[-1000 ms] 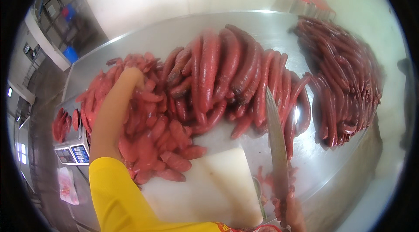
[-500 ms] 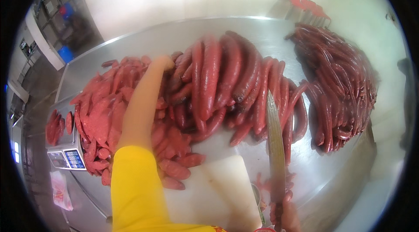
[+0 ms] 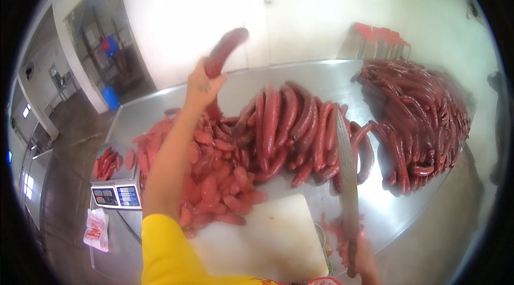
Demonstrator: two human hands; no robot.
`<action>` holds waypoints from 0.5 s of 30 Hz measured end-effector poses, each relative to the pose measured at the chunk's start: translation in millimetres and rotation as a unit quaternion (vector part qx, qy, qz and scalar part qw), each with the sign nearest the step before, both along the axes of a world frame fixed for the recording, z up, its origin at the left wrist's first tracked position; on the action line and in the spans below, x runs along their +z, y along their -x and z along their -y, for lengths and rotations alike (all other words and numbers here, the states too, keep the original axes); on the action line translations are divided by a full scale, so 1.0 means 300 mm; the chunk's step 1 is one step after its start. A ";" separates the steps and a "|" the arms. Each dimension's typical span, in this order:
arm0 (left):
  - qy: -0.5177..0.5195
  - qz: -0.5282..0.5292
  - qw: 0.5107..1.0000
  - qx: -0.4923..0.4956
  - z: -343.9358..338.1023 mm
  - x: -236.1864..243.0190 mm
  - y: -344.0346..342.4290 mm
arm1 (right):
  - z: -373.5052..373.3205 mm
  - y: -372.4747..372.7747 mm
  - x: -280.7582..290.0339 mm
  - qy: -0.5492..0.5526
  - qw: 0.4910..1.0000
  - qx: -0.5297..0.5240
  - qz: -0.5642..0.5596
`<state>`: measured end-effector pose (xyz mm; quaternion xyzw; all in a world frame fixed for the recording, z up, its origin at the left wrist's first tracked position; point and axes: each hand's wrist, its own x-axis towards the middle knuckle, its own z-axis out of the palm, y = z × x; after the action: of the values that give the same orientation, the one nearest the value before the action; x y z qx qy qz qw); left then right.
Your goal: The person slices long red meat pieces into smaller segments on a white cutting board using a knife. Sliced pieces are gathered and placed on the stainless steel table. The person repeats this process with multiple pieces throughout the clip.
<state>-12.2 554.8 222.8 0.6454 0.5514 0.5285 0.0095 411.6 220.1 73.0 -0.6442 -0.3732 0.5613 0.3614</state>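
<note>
Left hand (image 3: 202,85) now raised, clenched round a red sausage (image 3: 225,49); right hand (image 3: 364,255) gripping a knife (image 3: 347,178).

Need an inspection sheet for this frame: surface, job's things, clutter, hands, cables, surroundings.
Surface: steel table, wet sheen.
Job's things: white cutting board; whole red sausages; cut pieces; darker sausage heap.
Clutter: scale with sausages on it, at table's left.
Hands: left hand lifts one sausage; right hand grips long knife, blade up.
Cables: nothing seen.
Surroundings: white wall, red stools, doorway left.
</note>
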 end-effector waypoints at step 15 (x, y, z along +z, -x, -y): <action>0.289 -0.257 0.913 -0.132 1.153 -0.547 -0.530 | 0.293 -0.090 0.016 -0.046 0.929 0.181 0.319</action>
<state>146.9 208.9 58.6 0.7948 0.5732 0.1558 0.1238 438.6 132.3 77.9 -0.6935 -0.6044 0.3644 0.1448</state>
